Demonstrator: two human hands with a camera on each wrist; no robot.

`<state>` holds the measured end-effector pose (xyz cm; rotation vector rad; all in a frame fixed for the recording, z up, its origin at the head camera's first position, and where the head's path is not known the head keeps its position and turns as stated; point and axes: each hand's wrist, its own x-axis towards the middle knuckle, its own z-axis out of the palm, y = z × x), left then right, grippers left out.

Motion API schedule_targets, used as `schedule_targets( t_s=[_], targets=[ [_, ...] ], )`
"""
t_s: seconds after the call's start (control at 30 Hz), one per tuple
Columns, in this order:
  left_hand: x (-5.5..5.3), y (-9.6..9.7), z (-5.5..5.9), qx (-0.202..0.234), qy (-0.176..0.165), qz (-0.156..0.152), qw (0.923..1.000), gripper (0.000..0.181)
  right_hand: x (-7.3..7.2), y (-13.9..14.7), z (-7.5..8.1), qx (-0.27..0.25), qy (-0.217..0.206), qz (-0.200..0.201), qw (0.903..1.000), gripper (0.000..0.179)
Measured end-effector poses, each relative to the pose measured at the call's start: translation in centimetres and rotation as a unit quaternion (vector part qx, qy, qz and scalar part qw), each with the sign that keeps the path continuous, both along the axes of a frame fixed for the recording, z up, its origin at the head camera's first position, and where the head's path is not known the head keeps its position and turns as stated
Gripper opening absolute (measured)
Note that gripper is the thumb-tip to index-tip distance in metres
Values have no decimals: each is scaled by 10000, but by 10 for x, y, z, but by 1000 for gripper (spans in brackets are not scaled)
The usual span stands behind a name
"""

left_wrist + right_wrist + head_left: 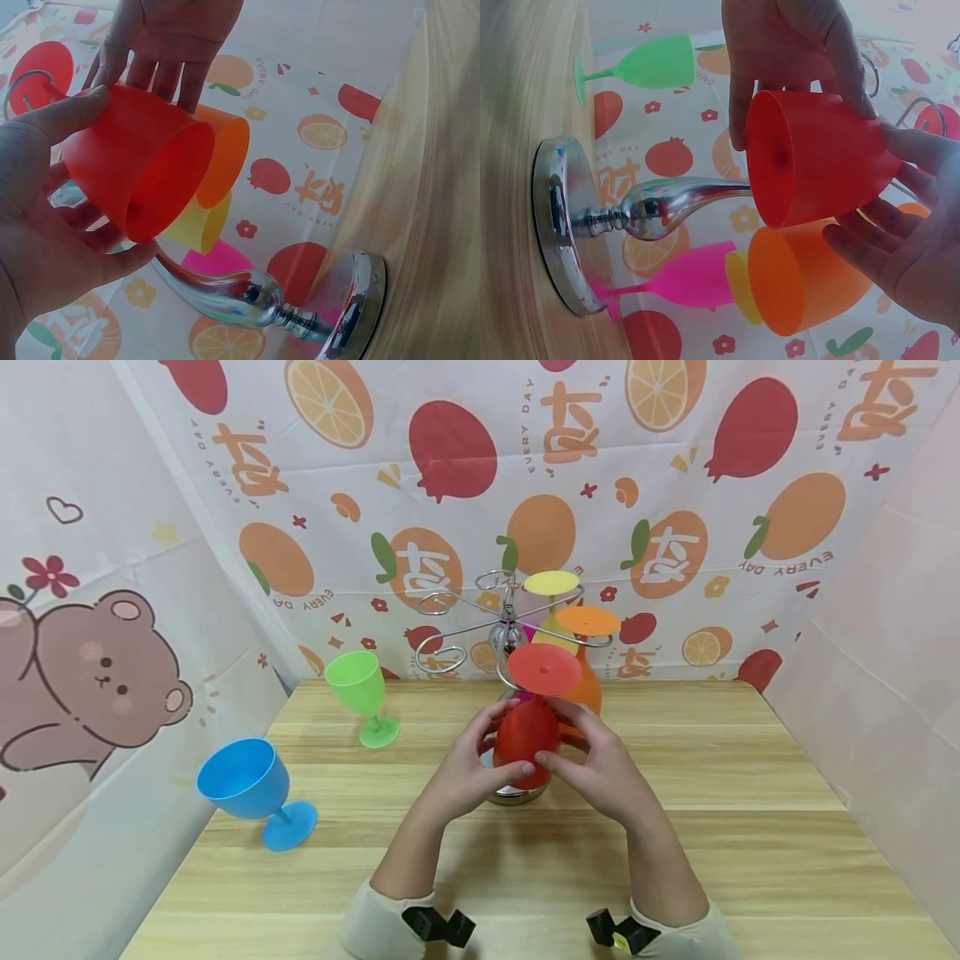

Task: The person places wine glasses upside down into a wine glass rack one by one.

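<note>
Both hands hold a red goblet [525, 739] upside down, its round foot up beside a chrome stemware rack [656, 210]. From the left side, the left hand [468, 768] grips the bowl between thumb and fingers. The right hand [603, 768] grips the same bowl opposite, thumb at the front. In the right wrist view the bowl's open mouth [769, 161] faces the tabletop, well above the rack's base. Just behind, an orange goblet [588, 689] hangs inverted from a wire arm, with a yellow goblet [551, 582] hanging beyond it.
A green goblet [356, 685] and a blue goblet [247, 781] stand upright on the wooden table [360, 877] at left. Behind the rack a pink goblet [697, 274] stands upright. Curled wire arms [450, 631] reach out leftward. A fruit-print cloth [480, 535] backs the table.
</note>
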<state>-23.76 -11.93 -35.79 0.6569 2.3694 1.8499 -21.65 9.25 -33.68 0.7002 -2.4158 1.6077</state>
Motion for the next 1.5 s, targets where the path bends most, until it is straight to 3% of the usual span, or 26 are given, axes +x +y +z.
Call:
schedule_targets(
  t_s=[0.67,1.2,1.33,1.5],
  targets=[
    [-2,0,-2,0,-183,71,9998,73,-1,0,-2,114,-89,-21,9999,75],
    [1,-1,0,34,-71,-16,10000,79,1,0,0,106,54,-17,9999,74],
    [4,-7,1,-8,-7,-50,10000,80,1,-1,0,85,76,-2,9999,72],
    [13,-25,5,-440,33,187,9989,79,2,-1,-1,34,182,7,9998,69]
  ],
)
